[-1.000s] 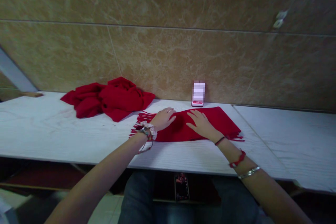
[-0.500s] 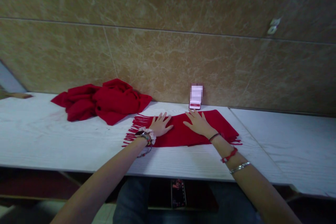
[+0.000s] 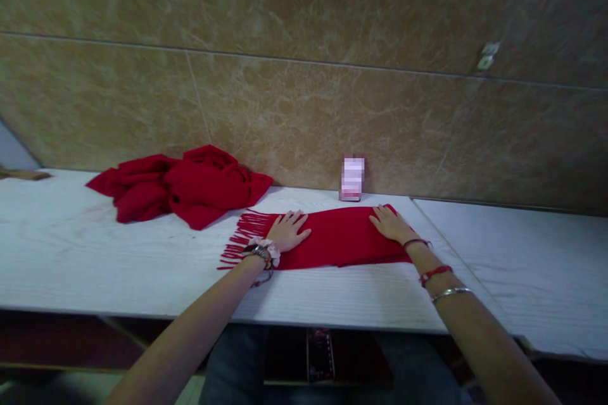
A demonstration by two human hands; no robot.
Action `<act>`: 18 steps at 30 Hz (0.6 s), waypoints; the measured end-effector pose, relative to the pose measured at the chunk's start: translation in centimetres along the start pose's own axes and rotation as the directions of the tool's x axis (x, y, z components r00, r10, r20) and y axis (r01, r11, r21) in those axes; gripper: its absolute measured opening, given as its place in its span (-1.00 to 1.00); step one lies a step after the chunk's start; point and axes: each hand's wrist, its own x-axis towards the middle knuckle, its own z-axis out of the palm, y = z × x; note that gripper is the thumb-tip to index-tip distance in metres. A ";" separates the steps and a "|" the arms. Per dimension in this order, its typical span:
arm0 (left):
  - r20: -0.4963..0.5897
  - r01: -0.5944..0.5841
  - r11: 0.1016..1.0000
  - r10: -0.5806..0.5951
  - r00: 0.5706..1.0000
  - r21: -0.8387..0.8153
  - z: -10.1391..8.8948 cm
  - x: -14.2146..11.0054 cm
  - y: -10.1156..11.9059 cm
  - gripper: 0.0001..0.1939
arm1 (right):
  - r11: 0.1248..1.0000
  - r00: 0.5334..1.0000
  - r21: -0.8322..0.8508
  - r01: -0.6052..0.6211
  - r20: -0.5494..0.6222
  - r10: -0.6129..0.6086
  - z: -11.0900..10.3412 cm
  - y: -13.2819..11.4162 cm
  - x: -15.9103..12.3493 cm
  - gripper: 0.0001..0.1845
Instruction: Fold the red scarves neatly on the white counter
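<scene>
A folded red scarf (image 3: 339,242) with fringe at its left end lies flat on the white table (image 3: 118,259). My left hand (image 3: 286,231) rests palm down on the scarf's left part, fingers spread. Near the scarf's right end my right hand (image 3: 390,224) also lies flat on the cloth, fingers stretched out. Both wrists carry bracelets.
A heap of crumpled red scarves (image 3: 183,185) sits at the back left against the marble wall. A small phone-like object (image 3: 352,179) leans on the wall behind the folded scarf. A second white tabletop (image 3: 522,253) adjoins on the right.
My right hand has slid rightward along the scarf toward its right end. My left hand stayed near the fringed end. The view has shifted a little.
</scene>
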 end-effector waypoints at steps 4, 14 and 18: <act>-0.001 -0.001 1.000 0.001 1.000 0.007 -0.1 0.0 0.1 -0.44 | 0.994 0.980 0.005 0.111 -0.166 -0.108 -1.1 -3.2 -1.1 -0.47; 0.008 -0.003 0.999 0.004 1.000 -0.033 -0.5 -0.4 0.1 -0.47 | 0.783 0.789 0.137 0.606 0.023 -0.614 -1.3 -12.3 -6.8 -0.43; 0.112 0.007 0.995 0.004 0.994 -0.098 -1.3 0.4 -0.3 -0.45 | 0.741 0.745 0.105 0.664 0.000 -0.667 -1.7 -11.1 -7.3 -0.48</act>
